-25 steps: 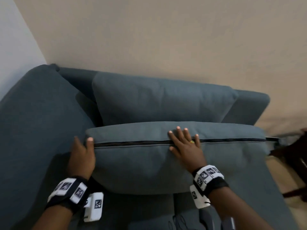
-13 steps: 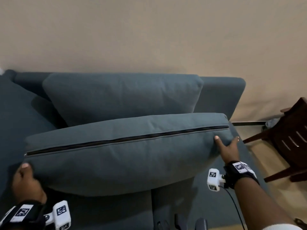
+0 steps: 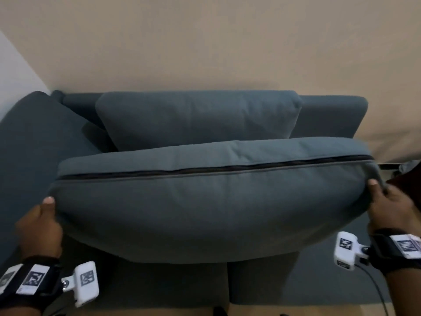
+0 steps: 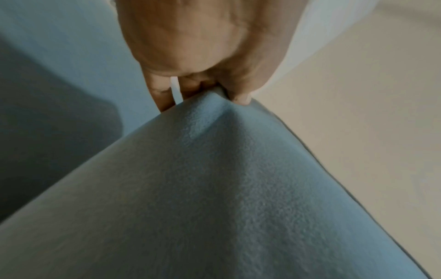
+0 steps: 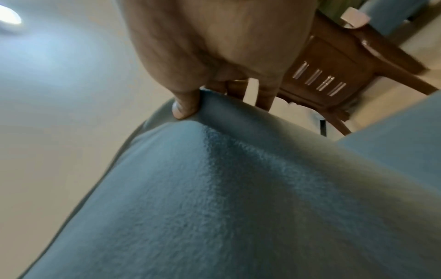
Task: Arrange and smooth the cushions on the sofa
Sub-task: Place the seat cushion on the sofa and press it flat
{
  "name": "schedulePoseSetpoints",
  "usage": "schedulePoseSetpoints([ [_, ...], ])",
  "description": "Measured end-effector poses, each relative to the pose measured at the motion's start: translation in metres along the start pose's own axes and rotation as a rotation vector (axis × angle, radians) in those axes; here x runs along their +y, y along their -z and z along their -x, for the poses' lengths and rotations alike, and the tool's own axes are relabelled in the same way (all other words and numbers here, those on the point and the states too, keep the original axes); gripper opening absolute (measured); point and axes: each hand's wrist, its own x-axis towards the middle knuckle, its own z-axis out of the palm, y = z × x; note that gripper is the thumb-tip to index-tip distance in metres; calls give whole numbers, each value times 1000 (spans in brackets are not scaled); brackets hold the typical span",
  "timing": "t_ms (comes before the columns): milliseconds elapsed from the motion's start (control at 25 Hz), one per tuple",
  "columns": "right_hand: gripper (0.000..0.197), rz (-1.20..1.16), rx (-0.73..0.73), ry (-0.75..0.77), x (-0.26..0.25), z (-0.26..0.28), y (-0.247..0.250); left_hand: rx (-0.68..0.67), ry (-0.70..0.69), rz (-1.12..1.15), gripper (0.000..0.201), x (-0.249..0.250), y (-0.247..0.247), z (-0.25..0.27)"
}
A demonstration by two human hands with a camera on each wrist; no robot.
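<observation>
Left hand (image 3: 39, 221) pinches the left corner of the blue-grey seat cushion (image 3: 205, 201); right hand (image 3: 391, 206) pinches the right corner. Cushion held up over the sofa (image 3: 330, 115) seat, zipper (image 3: 205, 171) facing up. Back cushion (image 3: 198, 117) behind it. Wooden chair (image 5: 334, 71) at right. No legible writing.

- Held cushion (image 3: 200, 206): slate blue, dark zip line along its edge.
- Sofa (image 3: 330, 119): same slate blue.
- Wall (image 3: 227, 42): beige.
- Chair (image 5: 334, 62): dark brown.
</observation>
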Motion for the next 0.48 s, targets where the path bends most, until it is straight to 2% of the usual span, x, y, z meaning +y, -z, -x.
schedulePoseSetpoints([
  [80, 77, 116, 15, 10, -7, -22, 23, -29, -100, -69, 63, 10, 14, -12],
  [200, 69, 238, -79, -41, -18, -38, 27, -80, -192, -247, 67, 10, 12, -28],
  [320, 61, 388, -170, -76, -12, -28, -20, -180, -136, -348, 53, 0, -35, -32],
  [400, 41, 638, -370, 3, 17, -11, -70, -358, -69, -407, 48, -42, -86, -23],
  [440, 45, 695, -540, -21, 38, 2, -99, -501, -27, -455, 52, -73, -113, -14],
  [480, 61, 738, -678, -27, 62, 16, -124, -633, 8, -515, 62, -103, -135, -1],
])
